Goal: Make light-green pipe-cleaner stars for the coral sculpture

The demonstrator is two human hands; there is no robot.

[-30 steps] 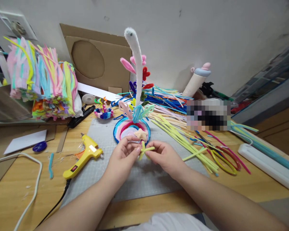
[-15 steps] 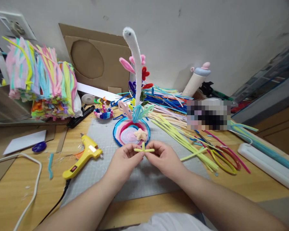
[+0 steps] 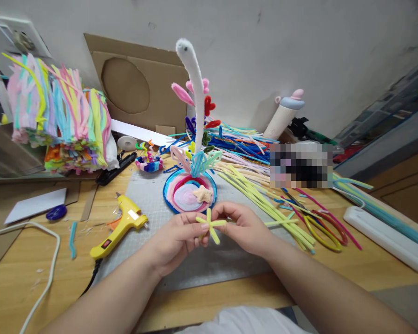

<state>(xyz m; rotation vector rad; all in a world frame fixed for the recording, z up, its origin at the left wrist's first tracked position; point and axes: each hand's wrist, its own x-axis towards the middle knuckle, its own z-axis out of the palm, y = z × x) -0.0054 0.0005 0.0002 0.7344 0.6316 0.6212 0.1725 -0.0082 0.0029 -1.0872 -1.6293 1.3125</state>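
Note:
A small yellow pipe-cleaner star (image 3: 210, 223) is held up between my two hands. My left hand (image 3: 181, 230) pinches it near its middle, with the thumb on the front. Closed on its right-hand arm are the fingertips of my right hand (image 3: 238, 226). Just beyond stands a decoration with a round coiled base (image 3: 172, 200) in blue, pink and lilac. A beige star (image 3: 202, 194) lies on that base. From its back rises a fuzzy white stem (image 3: 197, 93) with coloured loops and flowers around it.
A yellow glue gun (image 3: 121, 225) lies left on the grey cutting mat (image 3: 209, 273). To the right are yellow pipe cleaners (image 3: 264, 199), scissors (image 3: 323, 232) and a white power strip (image 3: 386, 239). Pipe-cleaner bundles (image 3: 61, 111) and cardboard (image 3: 163, 88) stand behind.
The yellow star has turned to face me and its arms now show spread out. My left hand has rolled, bringing its thumb across the star; both hands sit slightly lower.

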